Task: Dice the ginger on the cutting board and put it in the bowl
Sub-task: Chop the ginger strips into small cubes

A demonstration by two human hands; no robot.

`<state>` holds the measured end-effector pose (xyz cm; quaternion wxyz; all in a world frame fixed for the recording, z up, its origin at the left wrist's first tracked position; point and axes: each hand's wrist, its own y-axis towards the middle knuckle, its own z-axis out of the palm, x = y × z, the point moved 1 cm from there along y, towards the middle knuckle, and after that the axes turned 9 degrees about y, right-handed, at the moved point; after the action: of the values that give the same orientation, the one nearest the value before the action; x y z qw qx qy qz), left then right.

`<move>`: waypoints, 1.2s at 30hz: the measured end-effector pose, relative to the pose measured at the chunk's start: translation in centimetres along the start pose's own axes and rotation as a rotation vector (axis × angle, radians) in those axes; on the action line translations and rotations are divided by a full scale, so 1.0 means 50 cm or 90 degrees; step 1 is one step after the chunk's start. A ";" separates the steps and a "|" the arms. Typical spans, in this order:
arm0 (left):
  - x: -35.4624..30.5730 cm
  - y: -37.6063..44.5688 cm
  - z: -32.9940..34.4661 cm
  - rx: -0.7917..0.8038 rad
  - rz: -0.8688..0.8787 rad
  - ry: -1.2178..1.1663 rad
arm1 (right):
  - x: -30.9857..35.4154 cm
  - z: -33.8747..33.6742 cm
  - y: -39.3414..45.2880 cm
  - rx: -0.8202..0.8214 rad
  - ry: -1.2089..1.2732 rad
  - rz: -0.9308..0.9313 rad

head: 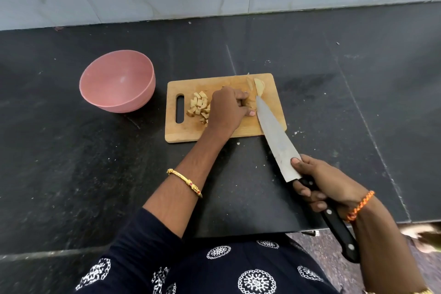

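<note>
A: At the far left of the worktop [59, 150] sits the bowl [117, 81], empty, likely close by for the transfer.

B: And on the board [181, 132]?

A: Diced ginger [199, 107] is heaped near the handle slot, clear of the cutting. The left hand [228, 108] curls over the uncut ginger, presumably to steady it; two slices [259, 86] lie at the far edge.

B: The knife [274, 136]?

A: The right hand [327, 184] grips its handle, forefinger on the blade, tip beside the left fingers [250, 113].
</note>
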<state>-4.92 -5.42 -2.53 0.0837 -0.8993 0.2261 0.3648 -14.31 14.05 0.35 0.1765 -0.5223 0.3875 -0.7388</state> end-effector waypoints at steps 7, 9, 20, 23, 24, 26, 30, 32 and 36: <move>0.003 0.004 0.002 0.007 -0.010 0.001 | 0.034 -0.012 -0.014 -0.144 -0.186 -0.166; 0.003 0.004 0.003 0.012 -0.018 -0.006 | 0.052 0.000 0.008 -0.199 -0.270 -0.205; 0.001 0.004 -0.001 0.005 -0.013 0.010 | 0.124 0.073 0.119 -0.269 -0.384 -0.278; 0.001 0.005 -0.001 0.006 -0.015 0.006 | 0.134 0.081 0.126 -0.272 -0.385 -0.281; 0.001 0.005 -0.001 0.007 -0.017 0.002 | 0.136 0.083 0.127 -0.271 -0.388 -0.281; 0.000 0.004 0.000 0.010 -0.020 -0.003 | 0.140 0.084 0.130 -0.271 -0.404 -0.281; 0.002 0.003 -0.003 0.011 -0.026 -0.017 | 0.146 0.090 0.134 -0.280 -0.449 -0.270; 0.002 0.004 -0.004 0.012 -0.024 -0.012 | 0.142 0.097 0.136 -0.306 -0.487 -0.263; -0.002 0.001 -0.003 0.001 -0.014 0.002 | 0.141 0.118 0.134 -0.327 -0.563 -0.253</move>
<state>-4.92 -5.46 -2.36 0.0880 -0.9022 0.2162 0.3625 -12.67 2.80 0.67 0.0465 -0.8726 0.3384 -0.3492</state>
